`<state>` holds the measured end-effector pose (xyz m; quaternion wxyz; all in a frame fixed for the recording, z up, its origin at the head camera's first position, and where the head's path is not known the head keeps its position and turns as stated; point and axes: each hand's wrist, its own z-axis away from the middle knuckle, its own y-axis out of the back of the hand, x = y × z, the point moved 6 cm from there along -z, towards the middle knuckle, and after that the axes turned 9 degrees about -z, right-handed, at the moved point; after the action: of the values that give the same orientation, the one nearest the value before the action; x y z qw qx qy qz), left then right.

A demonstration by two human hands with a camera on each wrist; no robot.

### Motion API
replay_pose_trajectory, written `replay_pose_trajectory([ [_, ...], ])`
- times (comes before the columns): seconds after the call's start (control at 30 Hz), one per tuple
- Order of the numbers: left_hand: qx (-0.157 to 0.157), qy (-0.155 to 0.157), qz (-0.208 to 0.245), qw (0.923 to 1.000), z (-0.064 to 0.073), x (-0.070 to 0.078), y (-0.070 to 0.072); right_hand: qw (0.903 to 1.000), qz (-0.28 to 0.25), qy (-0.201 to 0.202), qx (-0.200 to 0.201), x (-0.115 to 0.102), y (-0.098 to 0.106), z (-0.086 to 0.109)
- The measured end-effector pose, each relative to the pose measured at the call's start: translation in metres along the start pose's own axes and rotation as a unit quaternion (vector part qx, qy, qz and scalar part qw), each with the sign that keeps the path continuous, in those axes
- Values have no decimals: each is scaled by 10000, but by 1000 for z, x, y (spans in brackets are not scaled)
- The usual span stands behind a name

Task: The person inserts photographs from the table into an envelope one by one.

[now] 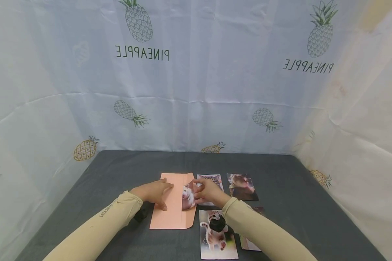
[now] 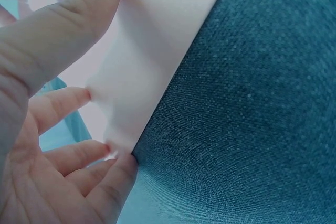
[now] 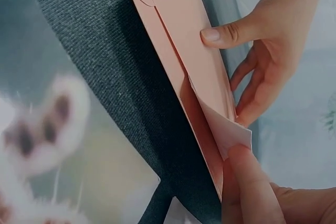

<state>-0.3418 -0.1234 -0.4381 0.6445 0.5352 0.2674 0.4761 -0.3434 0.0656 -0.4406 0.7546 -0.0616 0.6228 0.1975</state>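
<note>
A peach envelope (image 1: pixel 170 221) lies on the dark table. Its opening faces right. Out of that opening sticks a photo (image 1: pixel 187 198) of a white furry animal, partly inside the envelope. My right hand (image 1: pixel 210 192) pinches the photo's outer edge; in the right wrist view the thumb (image 3: pixel 247 166) presses on its pale corner. My left hand (image 1: pixel 155 192) rests on the envelope's left part, thumb and fingers spread. In the left wrist view the fingertips touch the envelope (image 2: pixel 152 35) near its edge, and the paper there bows slightly.
Right of the envelope lie a tabby cat photo (image 1: pixel 219 179), partly behind my right hand, and a dark brown animal photo (image 1: pixel 243 188). Nearer are a kitten photo (image 1: pixel 212 232) and another photo (image 1: pixel 248 244) mostly under my right sleeve. A pineapple-print curtain (image 1: pixel 196 123) surrounds the table.
</note>
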Motion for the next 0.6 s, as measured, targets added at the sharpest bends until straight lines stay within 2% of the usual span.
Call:
replay_pose_trajectory([
  [0.6,23,-83,-6,10000,-3,-1,-1,9984,446,-2,343,3,-7,-5],
])
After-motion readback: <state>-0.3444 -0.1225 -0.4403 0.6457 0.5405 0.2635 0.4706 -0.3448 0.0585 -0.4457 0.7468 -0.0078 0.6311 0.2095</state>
